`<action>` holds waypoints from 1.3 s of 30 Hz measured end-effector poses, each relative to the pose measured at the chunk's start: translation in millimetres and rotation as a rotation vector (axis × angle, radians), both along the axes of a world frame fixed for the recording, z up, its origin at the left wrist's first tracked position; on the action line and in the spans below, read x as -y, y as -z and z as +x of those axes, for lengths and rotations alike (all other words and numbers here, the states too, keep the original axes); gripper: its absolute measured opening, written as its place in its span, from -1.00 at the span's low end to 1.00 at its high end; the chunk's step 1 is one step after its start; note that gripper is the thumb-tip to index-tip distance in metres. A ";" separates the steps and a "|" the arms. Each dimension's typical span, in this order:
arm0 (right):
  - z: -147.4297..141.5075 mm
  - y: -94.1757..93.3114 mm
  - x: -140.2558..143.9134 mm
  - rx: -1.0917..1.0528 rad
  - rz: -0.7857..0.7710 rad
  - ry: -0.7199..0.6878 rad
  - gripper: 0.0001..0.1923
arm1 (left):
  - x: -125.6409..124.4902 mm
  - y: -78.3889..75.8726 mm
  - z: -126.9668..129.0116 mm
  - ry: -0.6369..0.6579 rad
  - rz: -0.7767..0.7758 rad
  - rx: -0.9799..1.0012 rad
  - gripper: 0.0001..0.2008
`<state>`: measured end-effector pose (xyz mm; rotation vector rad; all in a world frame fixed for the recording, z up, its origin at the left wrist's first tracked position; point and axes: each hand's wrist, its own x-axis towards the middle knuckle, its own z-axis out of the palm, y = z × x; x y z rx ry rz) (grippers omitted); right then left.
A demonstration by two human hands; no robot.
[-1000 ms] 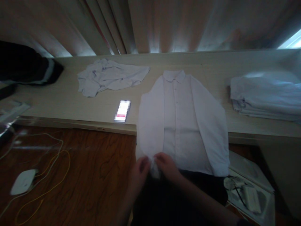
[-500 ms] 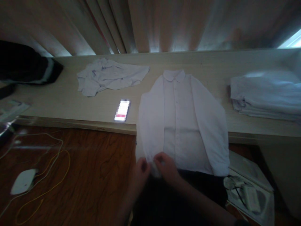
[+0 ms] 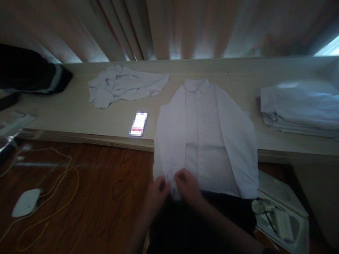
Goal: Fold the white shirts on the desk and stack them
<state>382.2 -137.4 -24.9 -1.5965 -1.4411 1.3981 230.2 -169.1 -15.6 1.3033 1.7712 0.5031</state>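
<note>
My forearms come in from the bottom edge and meet low in the middle. My left hand (image 3: 156, 192) and my right hand (image 3: 187, 185) sit knuckles up, fingers curled, almost touching each other. Between them both pinch the cuff (image 3: 173, 187) of the shirt's sleeve; the fingertips are tucked into the cloth, so I cannot see exactly how they close, but the cloth bunches up between the two hands.

The shirt (image 3: 205, 141) spreads away from my grip, lying face up with its collar at the far end. Its lower part hangs over the near edge of the ledge (image 3: 79, 116) toward me. Both sleeves are folded in along the body; the other sleeve runs down the right side, well apart from my hands.

Left of the grip and lower, a white box (image 3: 26, 203) with a yellow cable lies on the brown floor. Beyond my left hand, a phone (image 3: 138, 124) rests on the ledge just beside the shirt. Farther off to the left is a crumpled shirt (image 3: 124, 86), and far right of my grip a stack (image 3: 299, 107) of folded cloth. Curtains hang behind everything.
</note>
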 end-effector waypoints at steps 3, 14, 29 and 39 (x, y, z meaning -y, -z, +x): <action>1.8 1.1 -4.7 -0.038 -0.083 -0.079 -0.89 | 0.8 -2.1 1.7 0.023 -0.006 0.050 -0.76; 5.5 1.1 -7.6 0.072 -0.065 -0.207 -0.89 | -2.7 1.4 -1.1 0.072 0.029 0.086 -0.71; 10.0 -11.1 0.5 0.013 0.036 -0.255 -0.91 | -2.1 3.3 -11.4 -0.303 -0.072 0.355 -0.61; 15.4 -1.2 -3.2 0.040 0.021 -0.177 -0.94 | 12.3 -13.1 -26.9 -0.356 -0.214 0.345 -0.64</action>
